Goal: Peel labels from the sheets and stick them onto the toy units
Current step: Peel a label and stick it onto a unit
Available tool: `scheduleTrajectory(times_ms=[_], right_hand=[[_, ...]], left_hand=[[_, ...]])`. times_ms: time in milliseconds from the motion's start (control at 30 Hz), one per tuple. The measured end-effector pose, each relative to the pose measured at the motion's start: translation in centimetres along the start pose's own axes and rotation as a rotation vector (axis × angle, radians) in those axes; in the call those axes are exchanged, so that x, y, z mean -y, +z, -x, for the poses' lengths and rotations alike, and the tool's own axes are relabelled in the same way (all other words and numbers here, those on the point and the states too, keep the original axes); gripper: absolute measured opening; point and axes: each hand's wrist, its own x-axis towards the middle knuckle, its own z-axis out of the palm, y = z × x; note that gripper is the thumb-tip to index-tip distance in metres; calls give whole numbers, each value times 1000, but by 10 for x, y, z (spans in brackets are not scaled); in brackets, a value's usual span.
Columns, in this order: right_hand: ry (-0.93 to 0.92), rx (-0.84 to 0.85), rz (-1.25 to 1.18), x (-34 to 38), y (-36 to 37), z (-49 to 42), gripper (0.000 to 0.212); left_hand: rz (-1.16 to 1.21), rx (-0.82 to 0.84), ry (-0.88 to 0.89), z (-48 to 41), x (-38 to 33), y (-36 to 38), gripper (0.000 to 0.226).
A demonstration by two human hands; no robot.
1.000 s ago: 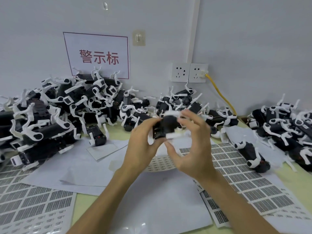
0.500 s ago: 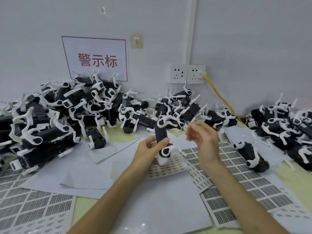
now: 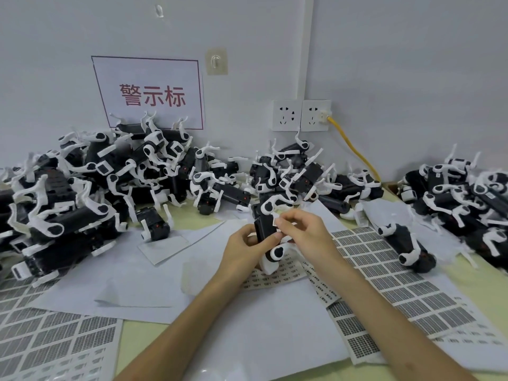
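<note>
Grips black-and-white toy unit (image 3: 263,228) in left hand (image 3: 242,250), centre frame, pinches white label (image 3: 275,221) against it with fingers (image 3: 288,219) of right hand (image 3: 306,231)

On the far wall, left of the sockets (image 3: 301,115), a white sign (image 3: 148,92) with a dark red border read "警示标" in red characters. The print on my label sheets (image 3: 384,270), near left and near right, was too fine to read, as was the small label (image 3: 275,221) I held.
</note>
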Motion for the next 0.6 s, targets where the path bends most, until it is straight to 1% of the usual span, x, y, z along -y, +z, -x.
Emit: scheduleTrajectory(times_ms=[100, 200, 600], right_hand=[[-10, 3, 46, -1, 1, 0, 12], [-21, 2, 101, -2, 3, 1, 13], [-51, -43, 176, -6, 5, -1, 12]], left_hand=[[-17, -8, 15, -1, 3, 1, 34], [-52, -26, 32, -2, 5, 1, 34], [-133, -39, 95, -6, 11, 2, 31]])
